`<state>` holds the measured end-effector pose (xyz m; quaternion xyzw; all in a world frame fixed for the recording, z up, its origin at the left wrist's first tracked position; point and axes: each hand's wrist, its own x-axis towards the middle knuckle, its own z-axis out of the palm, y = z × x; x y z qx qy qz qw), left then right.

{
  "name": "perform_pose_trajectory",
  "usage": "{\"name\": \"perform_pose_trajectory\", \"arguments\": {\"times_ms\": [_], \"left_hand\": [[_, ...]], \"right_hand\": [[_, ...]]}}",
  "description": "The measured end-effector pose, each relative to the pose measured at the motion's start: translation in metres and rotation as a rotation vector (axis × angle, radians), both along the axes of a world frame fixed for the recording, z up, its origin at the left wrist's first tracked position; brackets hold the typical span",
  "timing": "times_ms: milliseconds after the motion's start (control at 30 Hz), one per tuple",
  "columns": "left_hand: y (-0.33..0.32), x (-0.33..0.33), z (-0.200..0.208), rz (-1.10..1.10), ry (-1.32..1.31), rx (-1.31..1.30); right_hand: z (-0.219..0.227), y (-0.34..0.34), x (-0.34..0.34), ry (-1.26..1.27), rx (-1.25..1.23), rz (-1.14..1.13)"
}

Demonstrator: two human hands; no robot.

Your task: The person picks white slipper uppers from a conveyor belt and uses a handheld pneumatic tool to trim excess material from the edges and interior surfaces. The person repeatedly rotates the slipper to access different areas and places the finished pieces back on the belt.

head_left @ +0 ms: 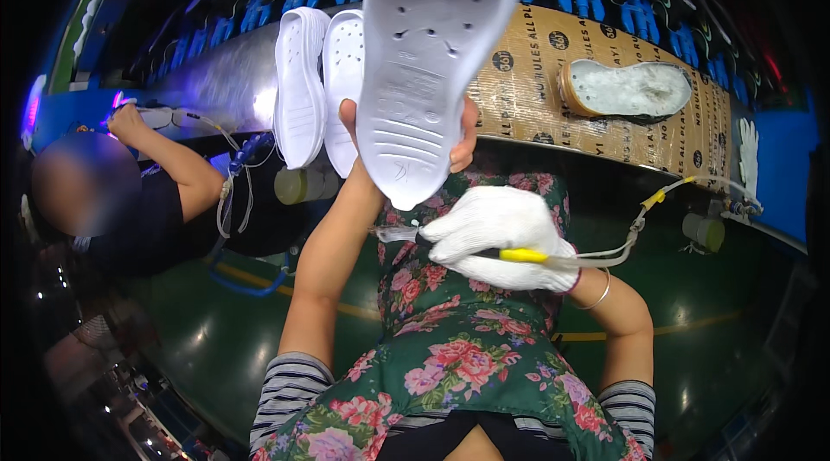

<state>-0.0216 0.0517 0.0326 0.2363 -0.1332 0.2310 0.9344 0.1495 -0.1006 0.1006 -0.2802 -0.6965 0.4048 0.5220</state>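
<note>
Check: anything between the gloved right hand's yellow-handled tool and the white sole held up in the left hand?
Nothing visible. The right hand holds the yellow-handled tool just below the white sole gripped by the left hand; only open air lies between them.

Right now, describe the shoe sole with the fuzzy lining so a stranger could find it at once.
Find the long brown cardboard-covered conveyor running across the top of the view. Near its right end lies the fuzzy-lined sole, alone and flat. Unlike the smooth white soles leaning at the left, it has a tan rim and a woolly white inside.
</note>
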Motion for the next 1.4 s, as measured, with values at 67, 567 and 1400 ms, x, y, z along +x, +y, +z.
{"name": "perform_pose_trajectory", "arguments": {"times_ms": [67, 567, 1400], "left_hand": [[0.006, -0.001, -0.009, -0.075, -0.011, 0.068], [0.002, -0.001, 0.037, -0.076, 0.409, 0.083], [-0.02, 0.014, 0.019, 0.199, 0.368, -0.306]], "right_hand": [[0.012, 0.002, 0.004, -0.045, 0.032, -0.096], [-0.002, -0.004, 0.0, -0.319, 0.291, -0.25], [0.013, 0.007, 0.03, -0.053, -0.118, -0.439]]}}
